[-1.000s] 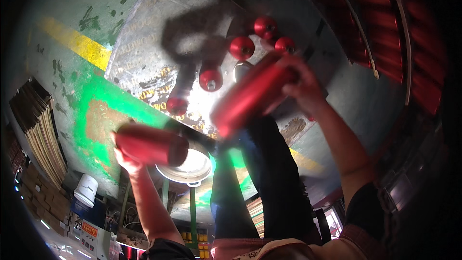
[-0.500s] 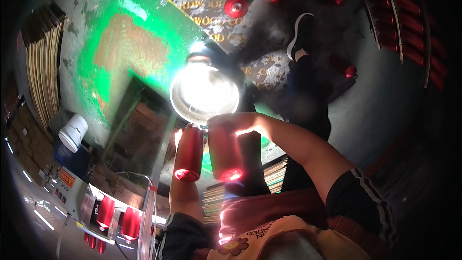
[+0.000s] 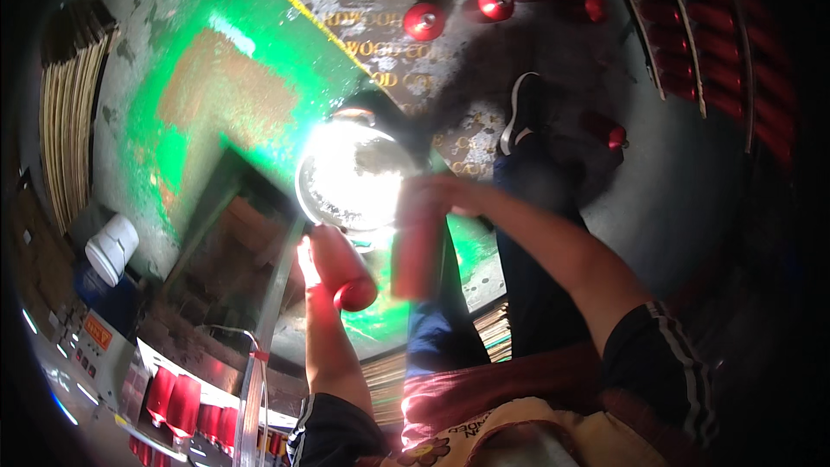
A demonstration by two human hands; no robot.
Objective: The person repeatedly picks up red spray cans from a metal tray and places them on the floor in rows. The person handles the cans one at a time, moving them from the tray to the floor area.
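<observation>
Since half second ago: both red cylinders shifted slightly lower in view, bright round lamp (image 3: 350, 175) still above them. Left red cylinder (image 3: 342, 266) tilted, rounded end down-right. Right red cylinder (image 3: 417, 246) near upright, blurred. Left hand (image 3: 308, 261) wrapped around left cylinder, glare-hidden. Right hand (image 3: 441, 195) clamped on top of right cylinder.

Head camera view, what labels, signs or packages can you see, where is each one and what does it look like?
Floor sheet: flat grey panel at top centre, faded gold lettering, red cans standing on it.
Orange label: small rectangle on the pale machine at lower left.
White tub: plain cylinder, on its side at left, no readable label.
Red cylinders: one in the left hand, one in the right hand; no label shows.
</observation>
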